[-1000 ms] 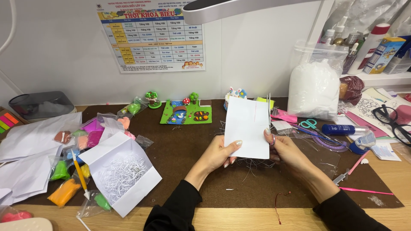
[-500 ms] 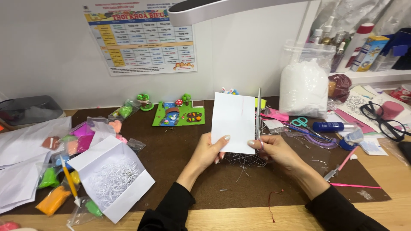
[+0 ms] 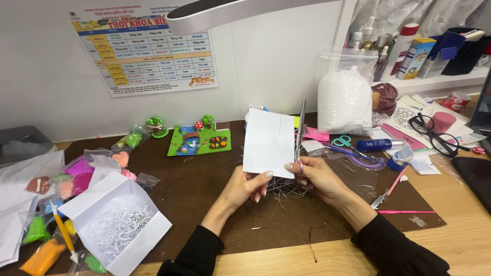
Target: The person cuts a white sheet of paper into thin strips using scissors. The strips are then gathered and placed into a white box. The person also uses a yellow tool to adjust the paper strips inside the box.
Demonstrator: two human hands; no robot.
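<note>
My left hand [image 3: 249,186] pinches the bottom edge of a white sheet of paper [image 3: 268,141], held upright above the dark brown mat [image 3: 215,204]. My right hand [image 3: 317,176] grips a pair of scissors [image 3: 300,130] whose blades point straight up along the paper's right edge. Thin white paper strips [image 3: 284,189] lie on the mat just under my hands.
A folded white paper tray of shredded strips [image 3: 115,225] lies at the left, with bags of coloured clay [image 3: 56,204] beside it. A green clay scene [image 3: 199,139], a bag of white stuffing [image 3: 345,99], teal scissors [image 3: 342,141], glasses [image 3: 434,135] and a pink tool [image 3: 406,211] lie around.
The paper and scissors stay in my hands; the paper shifted slightly left in view as my head moved, and the scissor blades now stand against its right edge.
</note>
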